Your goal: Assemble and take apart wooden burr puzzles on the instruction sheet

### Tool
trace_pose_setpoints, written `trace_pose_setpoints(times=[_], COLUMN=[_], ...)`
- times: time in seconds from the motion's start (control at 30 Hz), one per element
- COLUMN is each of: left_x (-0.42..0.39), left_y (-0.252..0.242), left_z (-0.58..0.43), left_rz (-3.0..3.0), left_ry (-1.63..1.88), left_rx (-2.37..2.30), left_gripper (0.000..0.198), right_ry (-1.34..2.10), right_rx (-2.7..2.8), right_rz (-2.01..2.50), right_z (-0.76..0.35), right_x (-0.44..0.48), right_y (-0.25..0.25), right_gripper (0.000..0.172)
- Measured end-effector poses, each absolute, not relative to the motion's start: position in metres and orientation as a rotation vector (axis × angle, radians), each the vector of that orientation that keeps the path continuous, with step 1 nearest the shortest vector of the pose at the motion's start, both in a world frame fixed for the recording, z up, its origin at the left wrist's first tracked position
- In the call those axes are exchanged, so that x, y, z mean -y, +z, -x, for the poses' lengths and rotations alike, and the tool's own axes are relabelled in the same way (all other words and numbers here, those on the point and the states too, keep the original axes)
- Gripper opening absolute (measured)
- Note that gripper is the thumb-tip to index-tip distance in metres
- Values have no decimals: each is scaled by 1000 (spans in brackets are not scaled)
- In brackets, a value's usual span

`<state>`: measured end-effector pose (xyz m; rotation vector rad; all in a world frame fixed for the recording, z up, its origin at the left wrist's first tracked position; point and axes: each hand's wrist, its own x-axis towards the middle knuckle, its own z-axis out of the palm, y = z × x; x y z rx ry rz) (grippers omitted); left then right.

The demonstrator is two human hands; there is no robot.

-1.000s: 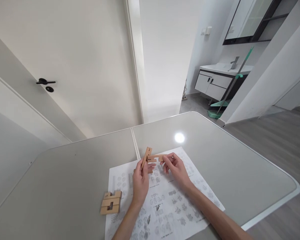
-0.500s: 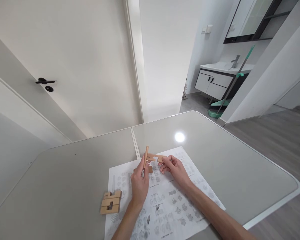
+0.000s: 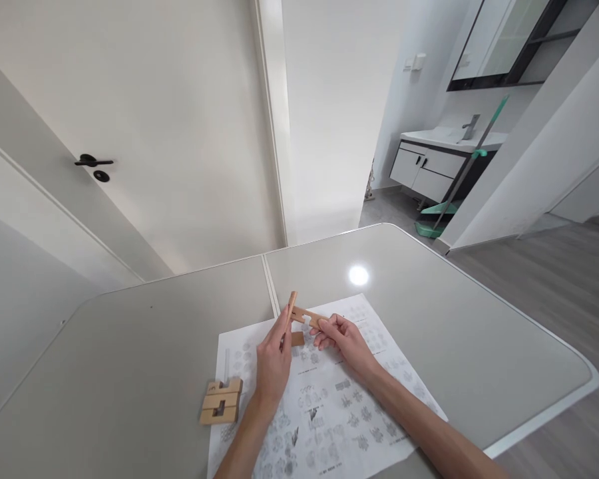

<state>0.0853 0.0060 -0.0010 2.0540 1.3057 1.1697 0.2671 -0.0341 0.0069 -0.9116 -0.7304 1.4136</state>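
My left hand (image 3: 274, 359) is closed on a slim wooden stick (image 3: 292, 306) that points up and away. My right hand (image 3: 343, 339) pinches the right end of a notched wooden piece (image 3: 308, 318), whose left end meets the stick. Just below them a small wooden block (image 3: 297, 339) lies on the printed sheet (image 3: 329, 426), partly hidden by my left hand. Several notched wooden pieces (image 3: 220, 402) lie side by side at the sheet's left edge, with a gap in their middle.
The grey table (image 3: 130, 359) has a pale rim and a seam behind my hands. Beyond it are a door with a black handle (image 3: 94, 161), a washbasin cabinet (image 3: 424, 166) and a green broom and dustpan (image 3: 429, 229).
The right end of the notched piece has dipped and moved slightly left with my right hand. My left hand has turned a little and shifted slightly left.
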Motion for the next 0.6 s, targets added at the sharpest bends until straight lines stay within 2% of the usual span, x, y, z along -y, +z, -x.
trace_pose_setpoints(times=[0.13,0.4,0.6], left_x=[-8,4,2], left_y=[3,-2,5], left_z=[-81,-88,-88], left_rz=[-1995,-2119,-1771], left_ry=[1129,1010,1088], left_rx=[-1322,-1124,-1270], left_gripper=[46,33,40], right_ry=[1459,1458,1410], right_rx=[717,738,727], right_rz=[881,790,835], right_z=[-269,-257,-258], right_x=[35,35,37], right_y=[8,11,15], right_gripper=[40,41,46])
